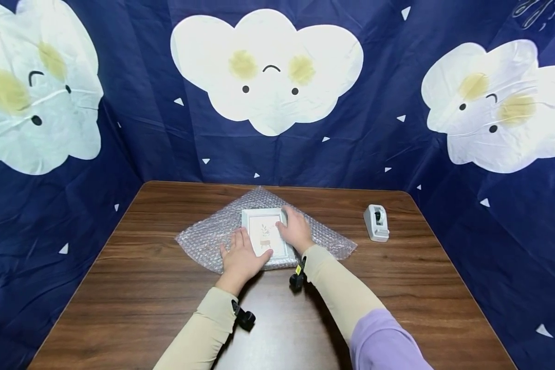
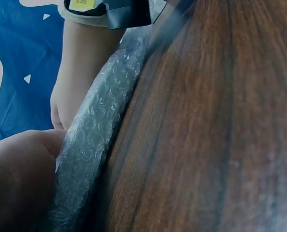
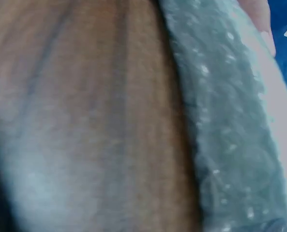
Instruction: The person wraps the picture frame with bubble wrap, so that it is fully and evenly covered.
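A white picture frame [image 1: 263, 220] with a small plant-in-pot print lies face up on a sheet of bubble wrap [image 1: 208, 241] in the head view. My left hand [image 1: 241, 257] rests on the frame's lower left corner, fingers straight and thumb spread to the right. On the right side of the frame lies my right hand [image 1: 297, 229], its thumb over the face and its fingers reaching toward the upper right corner. Along the near side, the bubble wrap [image 2: 97, 116] rises from the tabletop in the left wrist view, and both hands are beside it.
A white tape dispenser [image 1: 376, 223] stands at the right rear of the wooden table [image 1: 134, 288]. Dark blue curtains [image 1: 305, 154] with cloud prints hang behind the table and along both sides. Corners of the bubble wrap spread out left, right and behind the frame.
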Tool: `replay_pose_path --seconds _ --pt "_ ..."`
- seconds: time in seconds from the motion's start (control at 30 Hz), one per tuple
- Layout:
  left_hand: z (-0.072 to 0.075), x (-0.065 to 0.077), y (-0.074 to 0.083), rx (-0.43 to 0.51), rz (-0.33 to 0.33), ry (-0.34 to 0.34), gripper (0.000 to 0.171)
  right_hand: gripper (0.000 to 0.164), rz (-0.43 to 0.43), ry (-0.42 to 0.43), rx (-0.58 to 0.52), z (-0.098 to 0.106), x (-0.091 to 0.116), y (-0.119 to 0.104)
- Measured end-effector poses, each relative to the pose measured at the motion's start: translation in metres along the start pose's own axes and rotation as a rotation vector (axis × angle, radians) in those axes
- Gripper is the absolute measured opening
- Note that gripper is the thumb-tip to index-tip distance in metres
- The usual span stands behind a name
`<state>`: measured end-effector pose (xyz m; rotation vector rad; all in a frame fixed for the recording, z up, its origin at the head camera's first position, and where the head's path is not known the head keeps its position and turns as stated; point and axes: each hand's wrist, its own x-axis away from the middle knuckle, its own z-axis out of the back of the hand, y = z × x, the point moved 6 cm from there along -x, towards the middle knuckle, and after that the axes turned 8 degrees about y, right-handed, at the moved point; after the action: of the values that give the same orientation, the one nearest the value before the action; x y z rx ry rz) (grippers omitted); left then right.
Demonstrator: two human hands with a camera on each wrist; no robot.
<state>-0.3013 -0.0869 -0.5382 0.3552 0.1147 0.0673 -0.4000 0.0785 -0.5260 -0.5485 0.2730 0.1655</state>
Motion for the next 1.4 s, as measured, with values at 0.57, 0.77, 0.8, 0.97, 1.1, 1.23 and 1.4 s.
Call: replay_pose_path --seconds 0.57,0.77,0.8,0.97,1.1,1.23,1.4 --pt "0.002 0.011 0.000 0.011 0.006 0.018 0.116 0.051 -0.055 -0.180 -0.122 0.026 -0.040 -0.001" --pt "0.001 0.021 0.001 0.012 -0.013 0.039 0.115 0.050 -0.185 -0.230 -0.126 0.020 -0.046 0.016" --pt "0.001 0.024 0.002 0.014 -0.015 0.041 0.115 0.050 -0.200 -0.236 -0.116 0.019 -0.047 0.019" --pt "0.000 0.032 0.003 0.014 -0.023 0.049 0.115 0.049 -0.209 -0.246 -0.070 0.014 -0.049 0.026" --pt "-0.001 0.037 0.004 -0.004 -0.025 0.050 0.115 0.049 -0.239 -0.257 -0.124 0.011 -0.047 0.027" --pt "0.000 0.041 0.006 0.001 -0.023 0.048 0.115 0.047 -0.285 -0.262 -0.206 0.006 -0.047 0.032" --pt "0.001 0.044 0.007 -0.003 -0.017 0.047 0.115 0.043 -0.309 -0.267 -0.256 -0.002 -0.054 0.035"
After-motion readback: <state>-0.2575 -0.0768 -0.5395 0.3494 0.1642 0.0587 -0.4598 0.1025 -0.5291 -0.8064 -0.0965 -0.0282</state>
